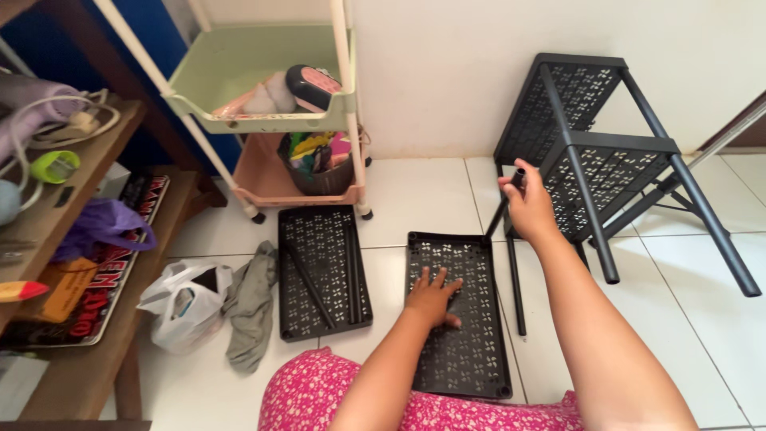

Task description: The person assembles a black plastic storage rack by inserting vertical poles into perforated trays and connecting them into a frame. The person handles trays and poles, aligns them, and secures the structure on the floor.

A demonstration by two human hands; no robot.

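My left hand (pixel 432 295) presses flat, fingers spread, on a black perforated plastic shelf tray (pixel 461 351) lying on the white tiled floor. My right hand (pixel 527 206) grips the top of a black pole (pixel 501 214) that stands tilted at the tray's far right corner. Another black pole (pixel 516 287) lies on the floor beside the tray's right edge. A second black tray (pixel 321 271) lies to the left with several loose poles in it. A partly built black rack (pixel 600 156) lies tipped over at the right, just beyond my right hand.
A pastel rolling cart (pixel 267 80) with green and pink tiers stands against the wall. A grey cloth (pixel 251 307) and white plastic bag (pixel 185 303) lie by the left tray. A wooden shelf unit (pixel 72 239) with clutter fills the left side. My pink patterned clothing (pixel 319 395) shows below.
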